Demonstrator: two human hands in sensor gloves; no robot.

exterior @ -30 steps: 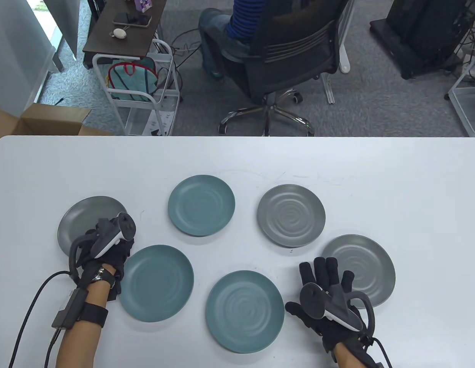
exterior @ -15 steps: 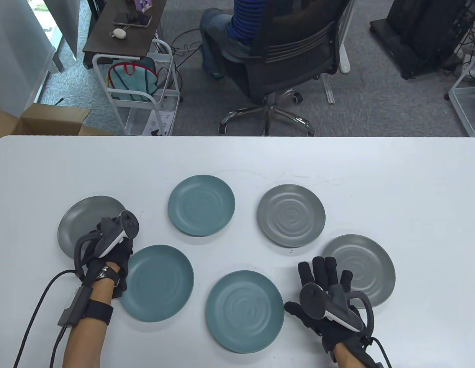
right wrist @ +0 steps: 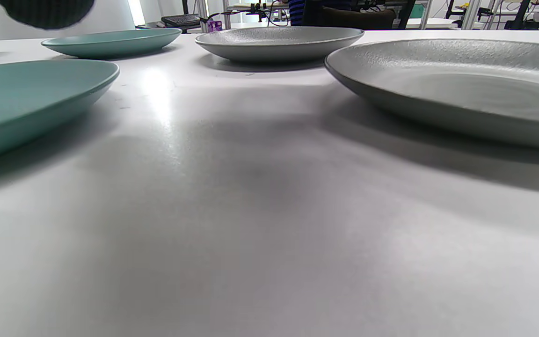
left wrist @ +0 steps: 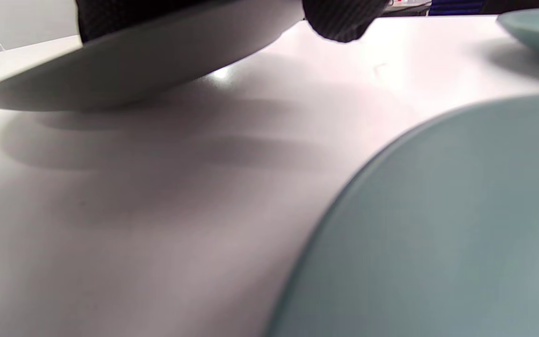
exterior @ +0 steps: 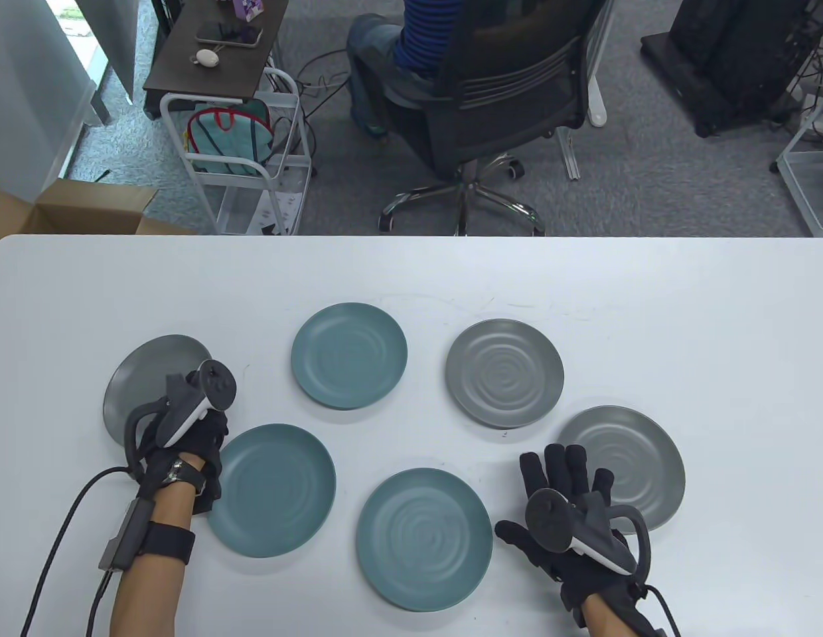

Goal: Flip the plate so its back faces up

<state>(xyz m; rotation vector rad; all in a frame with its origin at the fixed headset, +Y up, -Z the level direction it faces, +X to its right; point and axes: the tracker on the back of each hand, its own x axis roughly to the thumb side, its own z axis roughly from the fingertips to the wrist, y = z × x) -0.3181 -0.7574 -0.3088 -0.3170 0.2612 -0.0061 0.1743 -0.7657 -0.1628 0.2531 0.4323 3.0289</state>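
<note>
A grey plate point(exterior: 146, 375) lies face up at the table's left. My left hand point(exterior: 186, 431) grips its near right rim, with the hand over that edge. In the left wrist view the grey plate point(left wrist: 157, 70) is tilted, its near edge raised off the table, and a gloved fingertip point(left wrist: 344, 21) curls over the rim. My right hand point(exterior: 561, 488) rests open and flat on the table, fingers spread, between a teal plate point(exterior: 425, 539) and a grey plate point(exterior: 627, 464), touching neither.
Other face-up plates: teal point(exterior: 349, 355) and grey point(exterior: 504, 373) in the far row, teal point(exterior: 272, 490) right beside my left wrist. Behind the table's far edge a person sits on an office chair point(exterior: 491, 99), with a trolley point(exterior: 242, 152) to its left.
The left grey plate's gripped edge has come up off the table and the plate looks shifted slightly away. My left hand rose a little with it. The right hand stayed put.
</note>
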